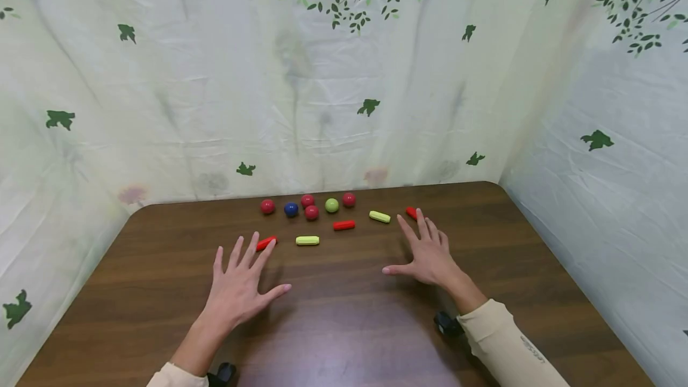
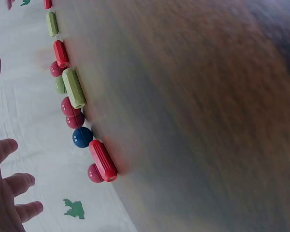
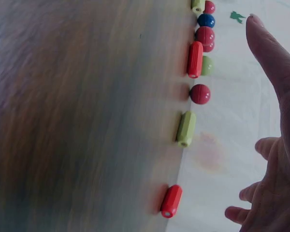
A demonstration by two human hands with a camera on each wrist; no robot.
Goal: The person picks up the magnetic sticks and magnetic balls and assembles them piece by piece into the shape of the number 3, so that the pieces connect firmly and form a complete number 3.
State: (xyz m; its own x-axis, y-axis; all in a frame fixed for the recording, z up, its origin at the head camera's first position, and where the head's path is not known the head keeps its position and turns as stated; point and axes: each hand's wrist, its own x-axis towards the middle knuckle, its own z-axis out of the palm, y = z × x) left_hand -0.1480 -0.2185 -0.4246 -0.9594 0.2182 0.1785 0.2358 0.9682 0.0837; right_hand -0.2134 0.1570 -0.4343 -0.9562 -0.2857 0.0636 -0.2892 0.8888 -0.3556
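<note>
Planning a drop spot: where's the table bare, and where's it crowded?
Bare: the front middle of the table, between left grip and right grip; left of the left grip; right of the right grip. Crowded: back middle, where six balls sit close together, with a red stick and a yellow stick just in front.

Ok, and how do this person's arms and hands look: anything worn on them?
The left hand and right hand are gloveless. Both arms wear cream sleeves: the left sleeve barely shows, while the right sleeve bears a dark marking too small to read. A black device sits at each wrist.
</note>
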